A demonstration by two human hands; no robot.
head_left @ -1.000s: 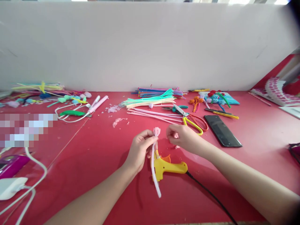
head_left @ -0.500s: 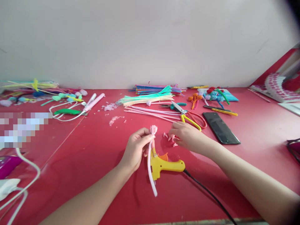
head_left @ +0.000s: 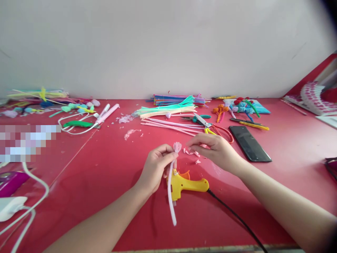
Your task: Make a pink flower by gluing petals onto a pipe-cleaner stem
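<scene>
My left hand (head_left: pixel 158 165) is closed, pinching a pale pink pipe-cleaner flower (head_left: pixel 177 147) just under its fluffy head. The flower's long stem (head_left: pixel 171 196) hangs down over the yellow hot glue gun (head_left: pixel 189 184), which lies on the red table behind it. To the right of the flower head, my right hand (head_left: pixel 218 149) hovers with thumb and fingertips close together. Whatever is between those fingertips is too small to make out. Small pink scraps (head_left: pixel 193 153) lie beneath and beside the right fingers.
Scissors (head_left: pixel 207 124) and pink pipe cleaners (head_left: pixel 171 127) lie beyond my hands. A black phone (head_left: pixel 249 144) is to the right. Bundled pipe cleaners (head_left: pixel 168 107) lie against the wall. A green cutter (head_left: pixel 77 124) and white cables are at left. The glue gun's cord (head_left: pixel 237 214) runs toward the front edge.
My right hand has lifted from the pink scraps and moved nearer the flower head, uncovering more scraps. My left hand keeps its hold, with the flower shifted slightly right.
</scene>
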